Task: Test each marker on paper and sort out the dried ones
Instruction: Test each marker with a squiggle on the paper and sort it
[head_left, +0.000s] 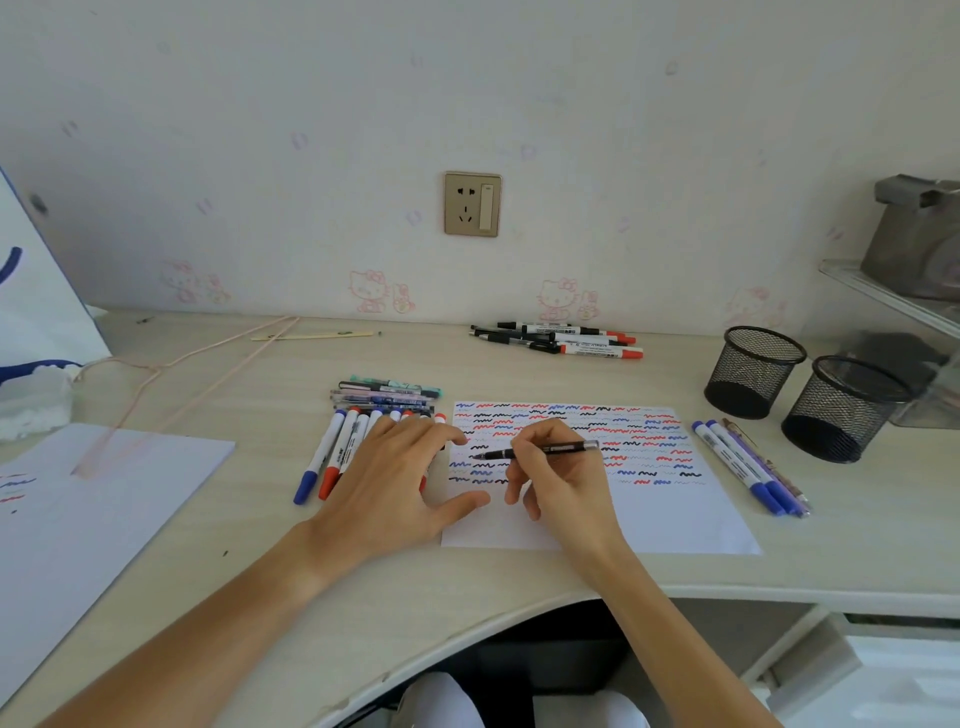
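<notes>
A white test sheet (670, 514) lies in the middle of the desk, its upper half covered with red, blue and black squiggles. My right hand (558, 475) grips a black pen (550, 449) that lies almost level, tip pointing left over the sheet's left side. My left hand (395, 478) rests flat with fingers spread, partly on a group of white markers (332, 457) with blue and red caps, its thumb on the sheet's edge. Several slim pens (387, 395) lie stacked behind that group. A few blue-capped markers (748, 467) lie to the right of the sheet.
More markers with red caps (566, 340) lie at the back by the wall. Two black mesh pen cups (753, 371) (841, 408) stand at the right. Another sheet with a few marks (78, 514) lies at the left, beside a white bag (31, 312). The desk's curved front edge (467, 623) is close.
</notes>
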